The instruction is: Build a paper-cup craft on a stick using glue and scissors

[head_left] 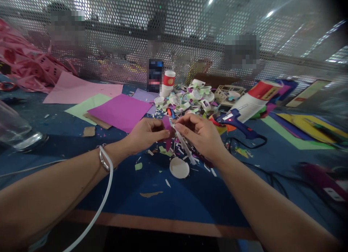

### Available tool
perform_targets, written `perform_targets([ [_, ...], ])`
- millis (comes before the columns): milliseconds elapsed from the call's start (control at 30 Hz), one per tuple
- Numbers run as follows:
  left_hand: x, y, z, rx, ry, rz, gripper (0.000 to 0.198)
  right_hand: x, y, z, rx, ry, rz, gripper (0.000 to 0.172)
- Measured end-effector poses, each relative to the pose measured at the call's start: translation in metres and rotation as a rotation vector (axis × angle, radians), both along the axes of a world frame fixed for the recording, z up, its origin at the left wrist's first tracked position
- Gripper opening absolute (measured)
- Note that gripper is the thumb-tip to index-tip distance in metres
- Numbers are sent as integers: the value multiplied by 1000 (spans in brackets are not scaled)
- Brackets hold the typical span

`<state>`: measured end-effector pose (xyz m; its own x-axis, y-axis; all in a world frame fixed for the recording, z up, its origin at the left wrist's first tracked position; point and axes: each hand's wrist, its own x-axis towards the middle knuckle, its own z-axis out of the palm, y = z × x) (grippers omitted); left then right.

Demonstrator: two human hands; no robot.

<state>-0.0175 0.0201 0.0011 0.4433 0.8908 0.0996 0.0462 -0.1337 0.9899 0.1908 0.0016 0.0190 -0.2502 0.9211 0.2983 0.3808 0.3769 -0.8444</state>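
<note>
My left hand pinches a narrow piece of purple paper that hangs below its fingertips. Close beside it, my right hand has its thumb and fingers pressed together on a white strip, which slants down toward the table. The fingertips of both hands nearly meet; whether the two pieces touch is hard to make out. Beneath them lies a round white disc among scattered paper scraps. A dark object partly hidden under my right hand cannot be made out.
Behind my hands is a pile of small paper pieces, with stacked paper cups beside it. A blue glue gun leans on more cups at right. Coloured sheets lie left; a clear container stands far left.
</note>
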Motion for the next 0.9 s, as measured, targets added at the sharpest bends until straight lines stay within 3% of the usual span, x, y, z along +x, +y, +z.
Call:
perform_targets([
  [133, 0, -6, 7, 34, 89, -160, 27, -5, -2, -1, -89, 62, 49, 31],
  [300, 1, -8, 10, -78, 57, -255, 23, -8, -3, -3, -166, 152, 71, 34],
  [900, 12, -19, 1, -195, -150, -67, 24, -9, -3, -7, -108, 178, 18, 27],
])
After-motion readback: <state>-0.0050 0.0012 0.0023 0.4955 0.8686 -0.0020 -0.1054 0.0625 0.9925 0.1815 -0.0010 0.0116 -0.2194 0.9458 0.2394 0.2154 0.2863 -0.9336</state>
